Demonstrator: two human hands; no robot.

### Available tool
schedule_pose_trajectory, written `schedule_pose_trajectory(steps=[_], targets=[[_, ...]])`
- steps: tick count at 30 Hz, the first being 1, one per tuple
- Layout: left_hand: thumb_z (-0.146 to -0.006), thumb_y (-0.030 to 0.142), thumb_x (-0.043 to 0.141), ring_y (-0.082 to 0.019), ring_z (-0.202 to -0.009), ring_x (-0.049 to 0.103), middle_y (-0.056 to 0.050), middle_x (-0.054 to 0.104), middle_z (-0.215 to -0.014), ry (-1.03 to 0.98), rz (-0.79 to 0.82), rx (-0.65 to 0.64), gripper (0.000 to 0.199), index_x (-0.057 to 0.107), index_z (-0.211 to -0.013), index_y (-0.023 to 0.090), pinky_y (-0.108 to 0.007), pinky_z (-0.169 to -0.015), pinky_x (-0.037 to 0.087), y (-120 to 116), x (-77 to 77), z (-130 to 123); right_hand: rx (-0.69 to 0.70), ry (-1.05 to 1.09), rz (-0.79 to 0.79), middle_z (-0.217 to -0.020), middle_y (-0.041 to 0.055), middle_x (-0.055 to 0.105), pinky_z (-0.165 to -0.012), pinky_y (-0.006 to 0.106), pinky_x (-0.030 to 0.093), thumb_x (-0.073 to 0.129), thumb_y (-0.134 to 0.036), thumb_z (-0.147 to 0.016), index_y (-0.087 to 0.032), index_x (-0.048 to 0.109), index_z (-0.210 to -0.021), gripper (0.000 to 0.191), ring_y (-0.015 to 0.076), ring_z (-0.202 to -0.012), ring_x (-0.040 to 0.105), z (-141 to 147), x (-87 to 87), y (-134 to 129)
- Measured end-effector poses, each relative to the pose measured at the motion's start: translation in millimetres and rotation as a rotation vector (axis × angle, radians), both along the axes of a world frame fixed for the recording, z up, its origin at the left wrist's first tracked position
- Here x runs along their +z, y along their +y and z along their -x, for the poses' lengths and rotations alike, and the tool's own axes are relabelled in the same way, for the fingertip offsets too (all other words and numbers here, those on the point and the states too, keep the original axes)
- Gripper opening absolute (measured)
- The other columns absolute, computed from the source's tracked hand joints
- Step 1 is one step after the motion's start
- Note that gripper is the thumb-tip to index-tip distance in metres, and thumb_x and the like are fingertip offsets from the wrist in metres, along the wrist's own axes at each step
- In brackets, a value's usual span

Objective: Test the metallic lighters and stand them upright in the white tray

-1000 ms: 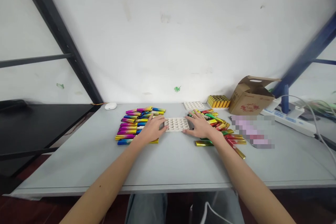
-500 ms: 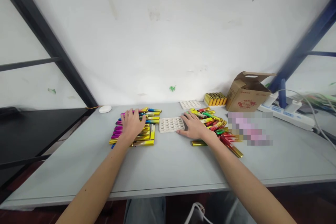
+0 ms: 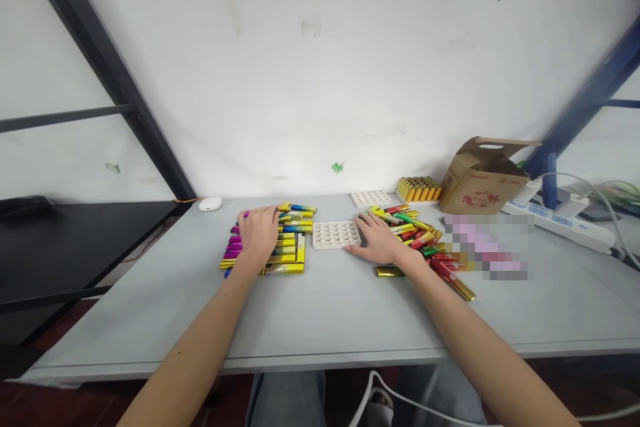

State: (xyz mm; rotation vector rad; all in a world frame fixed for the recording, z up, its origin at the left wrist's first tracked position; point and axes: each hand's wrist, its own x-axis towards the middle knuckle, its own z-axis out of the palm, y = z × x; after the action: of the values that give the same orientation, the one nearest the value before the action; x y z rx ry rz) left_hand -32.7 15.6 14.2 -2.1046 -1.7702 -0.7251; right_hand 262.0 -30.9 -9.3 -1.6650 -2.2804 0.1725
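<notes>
Two hands lie flat near the middle of the frame, fingers spread and holding nothing. Left hand (image 3: 257,235) rests on a pile of shiny sticks (image 3: 287,240). Right hand (image 3: 377,243) touches the white tray with holes (image 3: 336,235), beside more colored sticks (image 3: 425,240) on the gray table (image 3: 320,313).

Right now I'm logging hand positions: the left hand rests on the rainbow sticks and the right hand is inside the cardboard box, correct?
Not quite. The head view shows the right hand flat on the table at the white tray's edge, not in the cardboard box. The left hand does rest on the rainbow sticks.
</notes>
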Motion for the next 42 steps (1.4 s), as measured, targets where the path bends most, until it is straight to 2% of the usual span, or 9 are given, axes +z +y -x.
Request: schedule_pose_trajectory(steps=[3, 6, 11, 15, 20, 26, 31, 37, 42], targets=[[-0.098, 0.026, 0.042, -0.027, -0.097, 0.064, -0.01, 0.073, -0.106, -0.059, -0.212, -0.147, 0.027, 0.067, -0.107, 0.022, -0.046, -0.091, 0.038, -8, 4.7, -11, 0.032, 0.178, -0.121, -0.153, 0.019, 0.034, -0.116, 0.05, 0.024, 0.057, -0.059, -0.083, -0.013, 0.043, -0.142, 0.076, 0.0357, -0.144, 0.025, 6, 7.2, -3], [-0.096, 0.022, 0.05, -0.024, -0.102, 0.062, -0.009, 0.069, -0.115, -0.062, -0.424, -0.412, 0.023, 0.067, -0.111, 0.025, -0.043, -0.091, 0.039, -19, 6.2, -29, 0.103, 0.517, -0.192, -0.138, 0.0133, 0.054, -0.11, 0.047, 0.034, 0.05, -0.053, -0.09, -0.02, 0.059, -0.126, 0.05, 0.0295, -0.13, 0.046, 19, 16.1, -7], [-0.093, 0.013, 0.055, -0.021, -0.108, 0.06, -0.007, 0.067, -0.114, -0.056, -0.567, -0.793, 0.033, 0.062, -0.119, 0.031, -0.04, -0.091, 0.044, -36, -3.0, -56, 0.211, 1.113, 0.182, -0.108, 0.009, 0.07, -0.097, 0.041, 0.045, 0.04, -0.058, -0.094, -0.02, 0.071, -0.1, 0.049, 0.0246, -0.107, 0.061, 38, 22.9, -11], [-0.092, 0.01, 0.055, -0.02, -0.11, 0.06, -0.005, 0.066, -0.116, -0.051, -0.549, -0.936, 0.039, 0.057, -0.124, 0.032, -0.04, -0.091, 0.047, -39, -8.5, -62, 0.263, 1.407, 0.385, -0.098, 0.0063, 0.072, -0.09, 0.036, 0.049, 0.055, -0.056, -0.088, -0.02, 0.072, -0.089, 0.04, 0.0205, -0.095, 0.064, 41, 23.6, -11], [-0.091, 0.011, 0.056, -0.021, -0.108, 0.06, -0.007, 0.067, -0.116, -0.077, -0.504, -0.959, 0.038, 0.056, -0.125, 0.027, -0.04, -0.09, 0.05, -39, -4.8, -63, 0.21, 1.581, 0.454, -0.088, 0.0034, 0.071, -0.083, 0.03, 0.051, 0.067, -0.045, -0.082, -0.02, 0.068, -0.089, 0.026, 0.0163, -0.083, 0.064, 39, 25.8, -9], [-0.091, 0.016, 0.056, -0.021, -0.101, 0.061, -0.009, 0.066, -0.108, -0.197, -0.411, -0.854, 0.023, 0.063, -0.111, 0.022, -0.04, -0.088, 0.051, -41, -5.7, -62, 0.117, 1.854, 0.536, -0.066, -0.003, 0.06, -0.07, 0.031, 0.053, 0.066, -0.037, -0.079, -0.022, 0.058, -0.083, 0.018, 0.0154, -0.066, 0.062, 33, 29.1, -5], [-0.09, 0.015, 0.054, -0.021, -0.099, 0.061, -0.009, 0.064, -0.107, -0.241, -0.349, -0.838, 0.021, 0.065, -0.108, 0.021, -0.039, -0.087, 0.051, -43, -8.5, -61, 0.071, 1.865, 0.556, -0.061, -0.005, 0.054, -0.058, 0.026, 0.052, 0.064, -0.029, -0.077, -0.022, 0.061, -0.093, 0.018, 0.0144, -0.062, 0.061, 27, 32.9, -7], [-0.091, 0.018, 0.053, -0.021, -0.102, 0.06, -0.009, 0.063, -0.109, -0.254, -0.316, -0.84, 0.025, 0.063, -0.114, 0.02, -0.039, -0.09, 0.051, -44, -7.6, -62, 0.09, 1.846, 0.628, -0.057, -0.0051, 0.05, -0.048, 0.021, 0.043, 0.062, -0.022, -0.07, -0.019, 0.056, -0.077, 0.009, 0.0092, -0.048, 0.048, 25, 36.5, -10], [-0.092, 0.02, 0.053, -0.021, -0.099, 0.061, -0.008, 0.065, -0.106, -0.244, -0.294, -0.837, 0.025, 0.061, -0.115, 0.02, -0.039, -0.089, 0.05, -45, -6.9, -62, 0.183, 1.846, 0.691, -0.048, -0.0089, 0.029, -0.039, 0.019, 0.026, 0.055, -0.051, -0.081, -0.018, 0.056, -0.072, 0.034, 0.006, -0.038, 0.022, 25, 36.3, -9]])
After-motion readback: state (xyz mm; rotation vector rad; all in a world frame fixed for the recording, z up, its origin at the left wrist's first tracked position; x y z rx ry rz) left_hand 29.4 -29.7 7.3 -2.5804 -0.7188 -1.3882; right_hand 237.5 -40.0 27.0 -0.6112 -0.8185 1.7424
